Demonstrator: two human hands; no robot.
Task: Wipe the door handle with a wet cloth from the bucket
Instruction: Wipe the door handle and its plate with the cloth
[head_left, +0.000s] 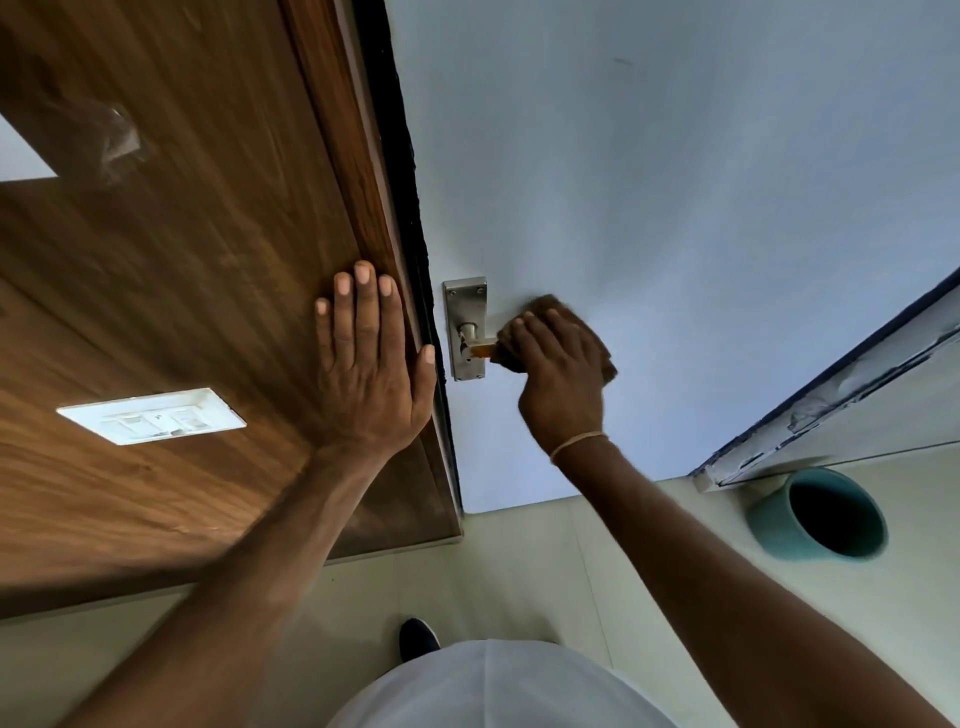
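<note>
Brown cloth, bunched, sits at frame centre, wrapped over the lever of the door handle. I log the right hand with fingers curled round the cloth, gripping it against the lever; only a short stub of the lever shows between the knuckles and the steel backplate. A thin band circles the right wrist. The handle is mounted on a pale blue-grey door filling the upper right of the frame.

Left hand, left of centre: fingers straight and spread, palm flat on the wood-grain panel, thumb reaching toward the dark door edge; it holds nothing. A white switch plate sits on the panel at middle left.

Teal bucket stands on the pale floor at lower right, well apart from the handle; I cannot tell what its dark interior holds. One dark shoe shows at bottom centre above a white garment.
</note>
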